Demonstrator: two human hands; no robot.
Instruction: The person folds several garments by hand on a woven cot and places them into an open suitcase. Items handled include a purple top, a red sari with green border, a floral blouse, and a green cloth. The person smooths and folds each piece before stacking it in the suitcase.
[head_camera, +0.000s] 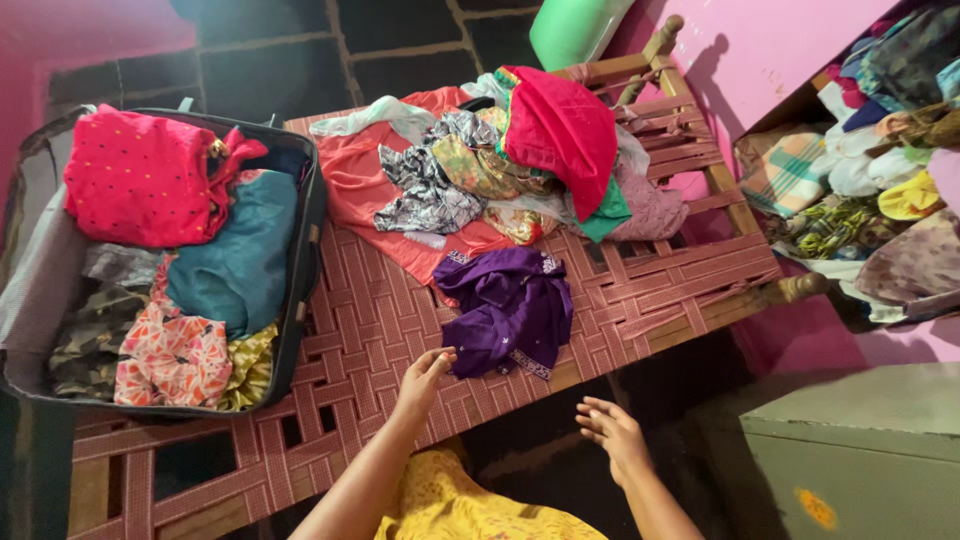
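A woven cot (360, 330) with a pink strap surface and a wooden frame carries everything here, and an open dark suitcase (300, 250) sits on its left end, filled with folded clothes: a red dotted piece at the far side, a teal one in the middle, floral and camouflage prints toward the near edge. At the far right corner of the cot lies a loose heap of clothes (500, 170), topped by a red garment and resting on a spread orange cloth. Near the middle of the cot, close to its near edge, sits a crumpled purple garment (510, 310) with pale trim, apart from the heap. To lift it cleanly, I would judge it best to pinch it at an edge or seam and shake it flat over the bare straps, so the trim does not snag in the weave. The left hand (425, 375) is loosely open, fingers half curled, just at the garment's lower left corner; contact cannot be told for sure, and it holds nothing. The right hand (612, 432) hovers off the near edge of the cot, open, fingers spread, empty and touching nothing.
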